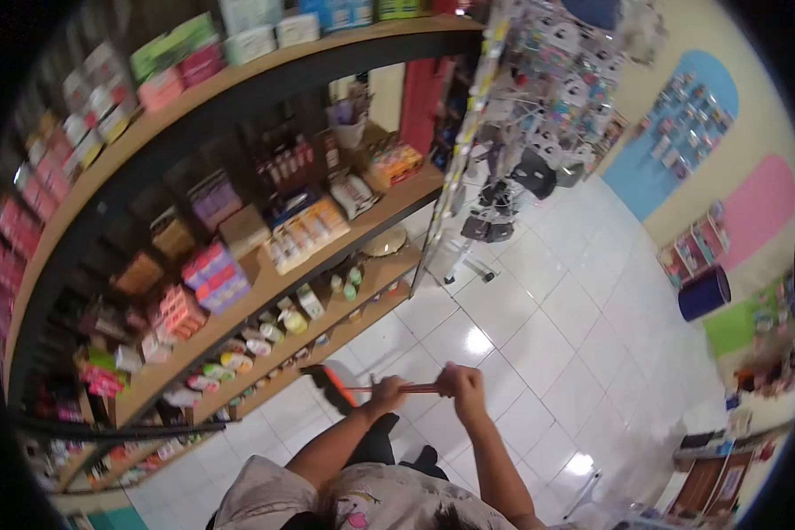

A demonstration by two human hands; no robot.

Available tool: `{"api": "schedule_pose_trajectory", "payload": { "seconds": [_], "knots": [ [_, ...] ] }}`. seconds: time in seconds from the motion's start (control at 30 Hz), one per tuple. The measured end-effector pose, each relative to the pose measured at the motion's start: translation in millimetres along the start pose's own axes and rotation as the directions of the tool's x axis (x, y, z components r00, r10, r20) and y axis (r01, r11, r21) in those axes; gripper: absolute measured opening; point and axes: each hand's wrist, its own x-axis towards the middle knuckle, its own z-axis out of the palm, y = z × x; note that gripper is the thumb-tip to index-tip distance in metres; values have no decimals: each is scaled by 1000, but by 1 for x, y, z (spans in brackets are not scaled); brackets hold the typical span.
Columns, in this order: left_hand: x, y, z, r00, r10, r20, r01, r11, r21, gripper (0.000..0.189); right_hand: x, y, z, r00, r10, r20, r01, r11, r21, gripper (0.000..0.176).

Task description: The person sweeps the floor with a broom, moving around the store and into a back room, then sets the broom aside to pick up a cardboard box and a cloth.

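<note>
A broom with an orange-and-black head and a thin reddish handle is in front of my body. My left hand is wrapped around the handle close to the broom head. Farther up, at the handle's right end, my right hand is closed in a fist around it. The head points left, toward the lower shelves, over the white tiles.
Curved wooden shelves stocked with boxes and bottles stand on my left. A wheeled rack with hanging goods is ahead. White floor tiles stretch to the right, toward a purple drum-shaped stool by the wall.
</note>
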Motion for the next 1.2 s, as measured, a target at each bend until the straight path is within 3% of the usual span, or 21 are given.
{"api": "schedule_pose_trajectory", "payload": {
  "seconds": [0.03, 0.1, 0.2, 0.27, 0.43, 0.5, 0.57, 0.6, 0.63, 0.7, 0.73, 0.77, 0.83, 0.9, 0.97, 1.03, 1.1, 1.2],
  "knots": [
    [25, 7, 16, 997, 74, 25, -73, 997, -40, 30, 1, -1, -17, 997, -55, -44, 57, 998, 24, 47],
    [78, 24, 52, 931, -36, 364, 13, 998, 66, 27, -7, -14, -42, 977, -94, -190, 86, 995, -47, 47],
    [119, 58, 106, 921, 123, 370, -195, 967, 165, 28, -26, -23, -62, 898, -177, -402, 107, 976, -191, 46],
    [138, 83, 129, 918, 195, 346, -266, 948, 172, 27, -32, -11, -68, 857, -270, -439, 128, 936, -327, 45],
    [150, 139, 167, 923, 223, 313, -246, 969, 35, 28, -48, -7, -84, 793, -499, -349, 237, 781, -578, 39],
    [139, 174, 171, 933, 244, 265, -251, 968, -8, 28, -64, -18, -100, 738, -530, -418, 288, 807, -515, 42],
    [126, 215, 159, 889, 316, 331, -318, 947, -52, 29, -90, -36, -118, 706, -504, -498, 319, 854, -412, 46],
    [115, 229, 156, 853, 448, 269, -451, 891, -55, 30, -103, -49, -122, 629, -549, -551, 422, 836, -351, 48],
    [105, 241, 148, 798, 506, 328, -521, 852, -48, 31, -114, -64, -125, 545, -582, -603, 524, 798, -297, 50],
    [79, 253, 136, 719, 482, 500, -492, 862, -123, 31, -128, -95, -125, 419, -484, -768, 602, 782, -164, 50],
    [68, 249, 135, 667, 426, 611, -476, 875, -90, 29, -135, -88, -134, 375, -437, -817, 561, 809, -175, 48],
    [56, 243, 134, 606, 362, 708, -464, 884, -55, 28, -137, -79, -139, 390, -368, -844, 544, 832, -111, 48],
    [35, 221, 139, 570, 269, 776, -387, 921, -34, 21, -135, -58, -150, 421, -228, -878, 510, 860, 21, 47],
    [23, 199, 151, 551, 155, 820, -329, 943, 43, 19, -143, -37, -147, 527, -243, -814, 417, 909, -1, 48],
    [21, 183, 165, 609, 204, 766, -343, 939, 22, 22, -151, -30, -134, 596, -225, -771, 401, 915, 43, 49],
    [31, 179, 176, 673, 226, 705, -326, 945, 8, 25, -151, -12, -122, 611, -335, -717, 288, 938, -192, 48],
    [44, 173, 196, 719, 321, 616, -449, 892, 59, 37, -154, 4, -114, 685, -353, -637, 193, 931, -309, 45],
    [67, 163, 217, 696, 271, 665, -480, 864, 150, 27, -146, 49, -116, 747, -477, -463, 290, 861, -418, 36]
  ]
}}
